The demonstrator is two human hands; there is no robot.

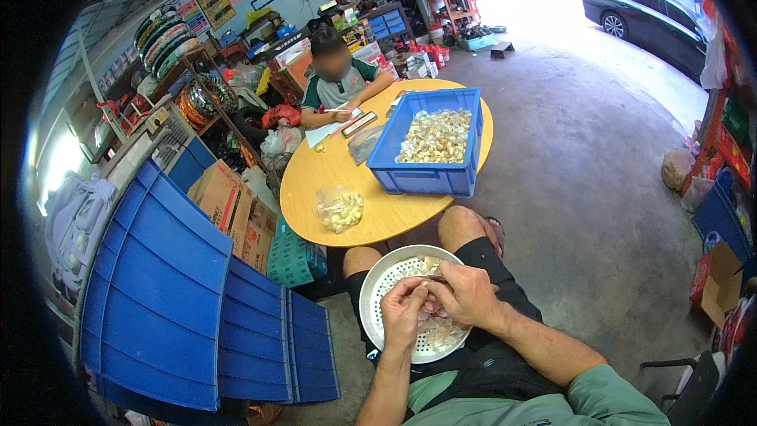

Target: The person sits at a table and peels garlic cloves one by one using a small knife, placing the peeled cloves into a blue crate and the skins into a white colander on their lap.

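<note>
On my lap rests a round, perforated metal colander (381,274) with papery skins and pale pieces inside. Above it, my left hand (404,312) is closed in a pinch on a small piece, apparently a garlic clove, mostly hidden by the fingers. My right hand (467,292) is closed against the left fingertips, gripping what looks like a small knife (430,277); only a thin sliver of it shows. A clear plastic bag of pale yellow cloves (341,210) lies on the near left of the round wooden table (303,181). A blue crate (426,181) there holds many garlic cloves (434,138).
Across the table a person (339,83) sits with paper (319,133) and a pencil case (359,125). Blue plastic panels (165,284) stand at my left beside cardboard boxes (225,197). An open carton (719,280) sits at the right; a black car (646,20) is outside.
</note>
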